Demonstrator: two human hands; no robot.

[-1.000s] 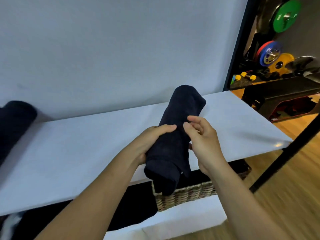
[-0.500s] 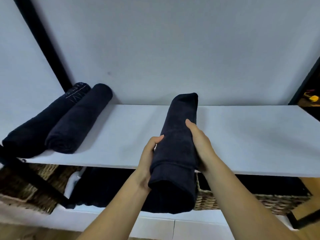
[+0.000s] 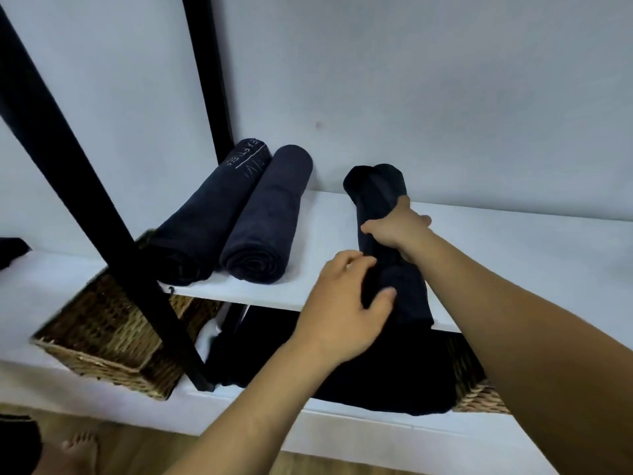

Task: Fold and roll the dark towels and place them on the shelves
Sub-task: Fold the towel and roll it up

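A dark rolled towel (image 3: 378,193) lies lengthwise on the white shelf (image 3: 325,234), its near end at the shelf's front edge. My right hand (image 3: 397,229) grips the roll around its middle from above. My left hand (image 3: 346,303) holds the near end, thumb on top and fingers curled around the left side. Two more rolled dark towels lie side by side at the shelf's left: one with pale lettering (image 3: 212,214) and a plain one (image 3: 267,217).
A black frame post (image 3: 102,217) slants across the left, and another stands behind (image 3: 209,73) against the white wall. On the lower shelf sit a wicker basket (image 3: 102,347) at left, dark cloth (image 3: 342,365) in the middle and another basket (image 3: 479,395) at right. A bare foot (image 3: 80,447) shows below.
The view swung left, so the two stored rolls are closer to centre. The held roll now lies further onto the shelf, and my right hand has slid up to its middle.
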